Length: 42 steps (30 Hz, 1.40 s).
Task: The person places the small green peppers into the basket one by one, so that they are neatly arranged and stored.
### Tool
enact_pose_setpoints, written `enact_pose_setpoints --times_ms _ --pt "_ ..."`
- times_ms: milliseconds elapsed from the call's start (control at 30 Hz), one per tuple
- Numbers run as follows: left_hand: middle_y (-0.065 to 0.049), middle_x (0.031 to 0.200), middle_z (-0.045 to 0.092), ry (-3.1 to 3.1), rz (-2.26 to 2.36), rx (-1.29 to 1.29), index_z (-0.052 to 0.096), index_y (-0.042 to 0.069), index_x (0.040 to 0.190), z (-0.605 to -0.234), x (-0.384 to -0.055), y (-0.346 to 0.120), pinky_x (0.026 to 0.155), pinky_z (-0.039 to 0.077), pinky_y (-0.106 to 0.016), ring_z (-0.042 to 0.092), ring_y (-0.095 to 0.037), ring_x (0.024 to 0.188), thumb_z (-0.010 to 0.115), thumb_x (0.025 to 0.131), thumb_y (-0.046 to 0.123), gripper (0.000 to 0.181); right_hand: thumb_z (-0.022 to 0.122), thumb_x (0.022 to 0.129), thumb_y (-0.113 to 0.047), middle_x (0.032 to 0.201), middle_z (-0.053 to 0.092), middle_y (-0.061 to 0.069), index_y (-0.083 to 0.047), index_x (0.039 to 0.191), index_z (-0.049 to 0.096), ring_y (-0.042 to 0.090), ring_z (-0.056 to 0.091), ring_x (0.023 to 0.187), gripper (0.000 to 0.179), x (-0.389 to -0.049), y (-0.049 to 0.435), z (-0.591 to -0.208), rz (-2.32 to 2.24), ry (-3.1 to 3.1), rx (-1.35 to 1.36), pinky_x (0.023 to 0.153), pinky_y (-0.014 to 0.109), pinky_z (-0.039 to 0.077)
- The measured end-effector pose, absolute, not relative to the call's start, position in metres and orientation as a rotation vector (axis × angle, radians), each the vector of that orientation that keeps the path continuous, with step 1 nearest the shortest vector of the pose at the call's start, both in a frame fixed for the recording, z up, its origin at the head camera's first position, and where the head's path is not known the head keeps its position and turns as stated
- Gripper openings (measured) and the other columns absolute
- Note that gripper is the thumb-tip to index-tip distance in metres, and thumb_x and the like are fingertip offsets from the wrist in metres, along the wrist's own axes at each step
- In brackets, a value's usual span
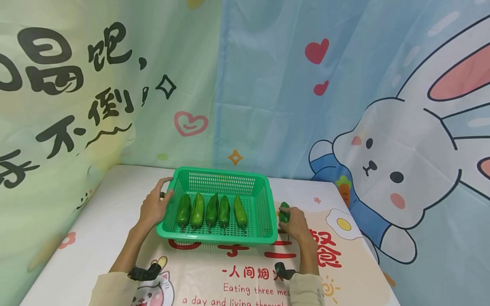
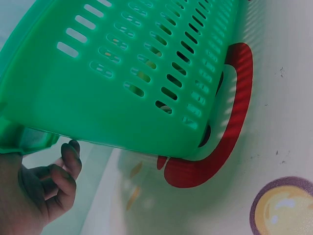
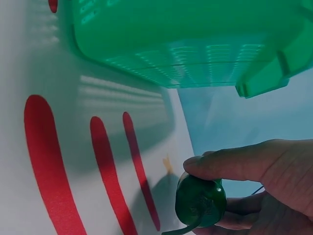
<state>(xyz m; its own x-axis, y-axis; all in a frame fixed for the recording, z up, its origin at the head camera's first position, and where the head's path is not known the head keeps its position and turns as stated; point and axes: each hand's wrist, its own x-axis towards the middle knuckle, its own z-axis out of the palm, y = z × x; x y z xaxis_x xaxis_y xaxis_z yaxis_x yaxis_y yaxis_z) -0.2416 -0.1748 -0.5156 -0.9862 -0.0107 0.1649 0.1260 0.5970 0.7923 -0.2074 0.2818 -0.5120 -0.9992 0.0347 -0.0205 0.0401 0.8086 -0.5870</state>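
Observation:
A green plastic basket (image 1: 218, 240) with slotted walls stands on the table, and several green chili peppers (image 1: 197, 211) lie side by side in it, stems toward the front. My left hand (image 1: 154, 206) grips the basket's left rim; in the left wrist view its fingers (image 2: 68, 182) curl below the overhanging edge. Just beyond the right side of the basket, my right hand (image 1: 297, 223) pinches another green chili pepper (image 3: 199, 199) between thumb and fingers. Its stem end faces the right wrist camera, and the hand covers part of its body.
A printed cloth (image 1: 245, 272) with red characters covers the table (image 1: 115, 191). Behind it hangs a curtain (image 1: 260, 127) printed with hearts and a rabbit. Dark straps with small devices (image 1: 145, 272) sit on both wrists.

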Motion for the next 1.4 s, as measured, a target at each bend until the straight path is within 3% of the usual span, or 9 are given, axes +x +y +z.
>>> enact_pose_setpoints --times_ms 200,567,1067,1300,1400 --pt "-0.033 0.111 0.077 -2.682 -1.340 -0.091 0.041 0.015 0.166 -0.515 -0.241 -0.175 0.054 0.049 -0.035 0.069 -0.024 0.066 0.049 0.118 0.029 0.051 0.077 0.095 0.001 0.143 0.066 0.032 0.003 0.146 0.066 0.046 0.063 0.127 0.053 -0.207 0.283 -0.507 -0.972 3.011 0.024 0.109 0.066 0.053" --pt "-0.033 0.111 0.077 -2.679 -1.340 -0.101 0.041 0.015 0.166 -0.513 -0.240 -0.175 0.053 0.048 -0.036 0.068 -0.024 0.065 0.049 0.118 0.030 0.051 0.079 0.093 0.003 0.133 0.071 0.030 0.001 0.143 0.070 0.039 0.063 0.113 0.051 -0.205 0.281 -0.490 -0.979 3.074 -0.023 0.096 0.057 0.056" --pt "-0.033 0.111 0.077 -2.677 -1.335 -0.101 0.041 0.015 0.166 -0.512 -0.241 -0.175 0.053 0.048 -0.035 0.067 -0.023 0.064 0.048 0.118 0.031 0.051 0.076 0.097 0.000 0.143 0.066 0.029 -0.001 0.149 0.066 0.042 0.060 0.124 0.053 -0.197 0.280 -0.468 -0.984 3.072 -0.027 0.109 0.065 0.052" --pt "-0.033 0.111 0.077 -2.674 -1.334 -0.104 0.042 0.015 0.165 -0.513 -0.240 -0.175 0.053 0.047 -0.036 0.068 -0.024 0.065 0.049 0.118 0.030 0.051 0.077 0.096 0.000 0.136 0.068 0.027 -0.003 0.150 0.066 0.038 0.057 0.113 0.054 -0.191 0.278 -0.459 -0.973 3.092 -0.040 0.096 0.055 0.052" --pt "-0.033 0.112 0.077 -2.673 -1.333 -0.103 0.042 0.015 0.165 -0.514 -0.241 -0.175 0.054 0.048 -0.036 0.069 -0.025 0.067 0.049 0.118 0.029 0.050 0.077 0.097 -0.001 0.136 0.069 0.025 -0.004 0.150 0.065 0.037 0.058 0.113 0.055 -0.190 0.277 -0.456 -0.985 3.113 -0.081 0.097 0.056 0.053"
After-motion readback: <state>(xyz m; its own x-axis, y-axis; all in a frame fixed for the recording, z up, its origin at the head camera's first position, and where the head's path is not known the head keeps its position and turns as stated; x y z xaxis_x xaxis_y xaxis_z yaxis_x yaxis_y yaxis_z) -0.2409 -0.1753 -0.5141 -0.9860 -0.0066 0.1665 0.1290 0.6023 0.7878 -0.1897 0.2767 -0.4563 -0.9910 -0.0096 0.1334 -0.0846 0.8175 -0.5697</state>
